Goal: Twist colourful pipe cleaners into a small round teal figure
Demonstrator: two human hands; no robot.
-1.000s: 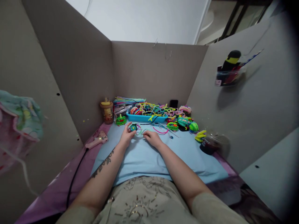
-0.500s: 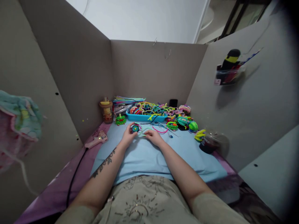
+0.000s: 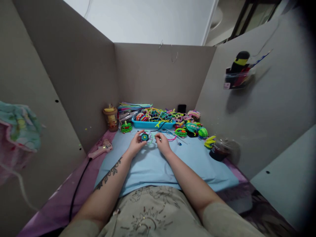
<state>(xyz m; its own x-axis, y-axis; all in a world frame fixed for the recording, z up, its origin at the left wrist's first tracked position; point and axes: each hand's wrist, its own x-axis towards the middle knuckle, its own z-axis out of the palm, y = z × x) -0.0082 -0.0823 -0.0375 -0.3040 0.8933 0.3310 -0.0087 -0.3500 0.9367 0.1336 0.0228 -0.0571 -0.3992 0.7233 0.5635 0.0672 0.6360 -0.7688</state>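
reaching forward, left hand gripping teal hexagonal piece, right hand pinching thin strand

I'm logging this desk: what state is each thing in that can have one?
Hexagonal piece: gripped by left hand
Right hand: fingers curled, grip unclear
Blue tray: heaped with strands
Glue gun: lying down, corded, power unclear
Brown-topped cup: upright
Blue sheet: spread, wrinkled
Wall holder: occupied
Patterned cloth: hanging

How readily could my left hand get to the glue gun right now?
Probably yes: nothing seems to stand between your left hand and the glue gun, though that hand holds a small hexagonal piece and may need freeing.
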